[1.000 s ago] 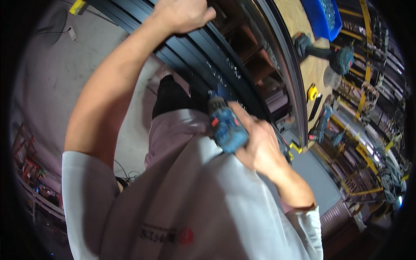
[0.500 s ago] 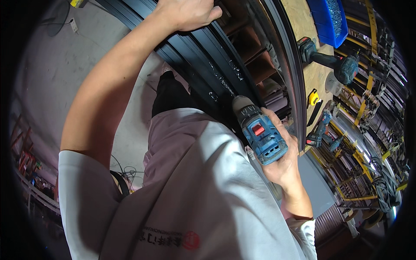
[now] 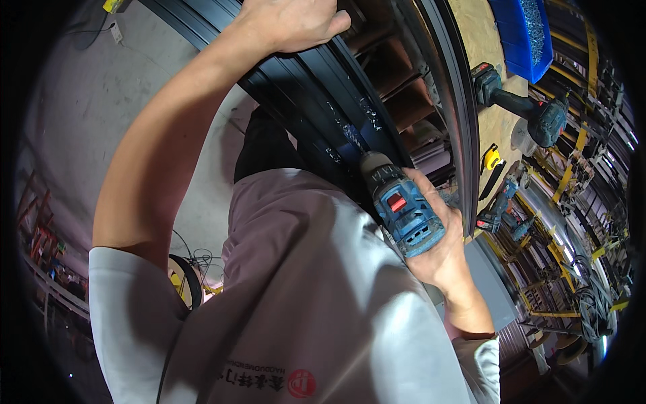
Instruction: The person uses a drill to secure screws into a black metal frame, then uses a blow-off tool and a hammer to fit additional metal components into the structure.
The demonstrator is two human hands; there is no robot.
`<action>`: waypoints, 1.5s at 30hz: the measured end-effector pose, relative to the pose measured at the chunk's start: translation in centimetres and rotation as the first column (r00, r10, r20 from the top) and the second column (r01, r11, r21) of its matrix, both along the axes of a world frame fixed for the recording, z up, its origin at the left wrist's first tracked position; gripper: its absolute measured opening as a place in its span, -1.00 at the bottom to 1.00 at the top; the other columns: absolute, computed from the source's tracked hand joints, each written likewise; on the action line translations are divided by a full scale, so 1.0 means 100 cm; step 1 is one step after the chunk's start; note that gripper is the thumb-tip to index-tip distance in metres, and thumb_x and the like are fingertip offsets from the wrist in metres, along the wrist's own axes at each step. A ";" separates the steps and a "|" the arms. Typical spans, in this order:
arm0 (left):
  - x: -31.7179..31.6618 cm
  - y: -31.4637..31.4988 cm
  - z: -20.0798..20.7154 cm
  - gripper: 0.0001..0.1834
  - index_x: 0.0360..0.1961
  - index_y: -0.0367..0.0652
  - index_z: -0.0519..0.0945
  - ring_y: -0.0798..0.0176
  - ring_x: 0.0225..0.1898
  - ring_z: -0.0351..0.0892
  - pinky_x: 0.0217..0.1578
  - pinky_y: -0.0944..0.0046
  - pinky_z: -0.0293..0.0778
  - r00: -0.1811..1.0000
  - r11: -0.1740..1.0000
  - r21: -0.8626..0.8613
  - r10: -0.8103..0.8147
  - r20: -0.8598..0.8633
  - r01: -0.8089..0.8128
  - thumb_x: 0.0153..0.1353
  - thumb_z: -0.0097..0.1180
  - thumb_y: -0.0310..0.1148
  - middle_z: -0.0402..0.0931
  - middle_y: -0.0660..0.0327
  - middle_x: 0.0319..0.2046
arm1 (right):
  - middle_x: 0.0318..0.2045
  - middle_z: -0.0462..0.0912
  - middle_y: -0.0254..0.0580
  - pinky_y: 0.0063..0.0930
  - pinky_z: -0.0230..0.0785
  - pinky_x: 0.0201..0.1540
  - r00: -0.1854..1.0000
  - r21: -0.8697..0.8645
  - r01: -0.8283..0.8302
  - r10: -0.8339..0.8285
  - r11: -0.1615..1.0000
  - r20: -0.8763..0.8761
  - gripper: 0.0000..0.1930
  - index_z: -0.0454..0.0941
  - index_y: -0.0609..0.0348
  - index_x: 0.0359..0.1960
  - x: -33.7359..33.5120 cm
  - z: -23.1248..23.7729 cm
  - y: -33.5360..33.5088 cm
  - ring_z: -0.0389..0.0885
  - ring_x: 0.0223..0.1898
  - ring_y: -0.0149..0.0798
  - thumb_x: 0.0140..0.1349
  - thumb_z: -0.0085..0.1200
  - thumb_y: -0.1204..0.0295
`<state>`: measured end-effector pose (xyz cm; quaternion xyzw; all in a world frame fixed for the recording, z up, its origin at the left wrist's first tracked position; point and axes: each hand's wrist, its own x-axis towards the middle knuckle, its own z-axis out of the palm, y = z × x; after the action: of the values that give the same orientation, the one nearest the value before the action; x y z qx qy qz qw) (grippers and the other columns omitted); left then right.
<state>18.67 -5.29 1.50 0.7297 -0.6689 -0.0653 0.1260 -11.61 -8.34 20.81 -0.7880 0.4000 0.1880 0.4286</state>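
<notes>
A long black grooved metal profile [image 3: 306, 84] slants from the upper left down toward my body, with pale shavings scattered near its lower end. My left hand [image 3: 296, 25] is closed over the profile at the top, thumb pointing right and fingertips partly hidden. In my right hand [image 3: 441, 252] is a blue cordless drill [image 3: 407, 209] with a red switch on top. Its bit points up and away, at the profile's surface among the shavings. Whether the tip has entered the metal I cannot tell.
At the right, a wooden bench top [image 3: 474, 27] carries a blue bin [image 3: 521, 34] of small metal pieces, a dark cordless driver [image 3: 521, 104], a yellow tape measure [image 3: 492, 158] and another blue power tool [image 3: 498, 209]. Racks of long profiles stand beyond. Cables [image 3: 198, 262] lie on the floor at left.
The view has shifted slightly, so the bench and its tools sit farther right and lower. A bluish patch now shows on the profile around the bit. Both hands keep their holds.
</notes>
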 end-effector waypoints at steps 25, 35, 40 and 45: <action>-0.002 -0.002 -0.002 -0.42 -0.74 -0.20 0.63 -0.11 -0.42 0.66 -0.18 0.00 0.54 0.999 0.998 -0.035 0.045 0.012 -0.044 0.28 0.06 0.01 0.60 -0.01 -0.63 | 0.16 0.68 0.02 -0.36 0.43 0.29 0.996 -0.009 0.085 -0.085 0.996 -0.006 -0.26 0.46 0.35 0.32 -0.010 -0.001 -0.028 0.70 0.12 -0.19 -0.05 0.20 0.65; -0.003 -0.003 0.000 -0.42 -0.77 -0.19 0.61 -0.10 -0.46 0.64 -0.15 0.02 0.53 0.997 0.996 0.028 0.080 0.002 -0.080 0.28 0.04 -0.01 0.56 0.02 -0.67 | 0.04 0.73 0.21 -0.25 0.51 0.22 1.000 -0.024 -0.011 0.012 1.000 0.019 -0.27 0.44 0.40 0.33 -0.007 -0.003 -0.040 0.75 0.11 0.08 0.04 0.36 0.50; -0.003 -0.004 0.000 -0.45 -0.78 -0.18 0.60 -0.10 -0.48 0.61 -0.18 0.00 0.52 0.998 0.998 0.021 0.057 0.008 -0.057 0.25 0.04 -0.04 0.56 0.01 -0.67 | -0.04 0.76 0.11 -0.33 0.51 0.20 0.998 0.023 -0.062 0.061 0.998 0.006 -0.33 0.46 0.39 0.30 0.015 0.002 -0.049 0.78 0.03 -0.08 0.08 0.32 0.58; -0.004 -0.001 -0.004 -0.47 -0.77 -0.19 0.60 -0.11 -0.48 0.62 -0.21 -0.03 0.51 0.997 0.997 -0.020 0.073 -0.002 -0.073 0.21 0.05 -0.05 0.56 0.01 -0.66 | -0.02 0.72 0.33 -0.32 0.49 0.20 0.981 0.048 -0.141 0.146 0.989 -0.130 -0.36 0.44 0.42 0.32 0.033 0.001 -0.057 0.74 0.12 0.06 0.13 0.25 0.61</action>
<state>18.29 -5.36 1.07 0.7522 -0.6425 -0.0546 0.1360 -8.32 -14.07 20.95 -0.7920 0.3663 0.2782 0.4014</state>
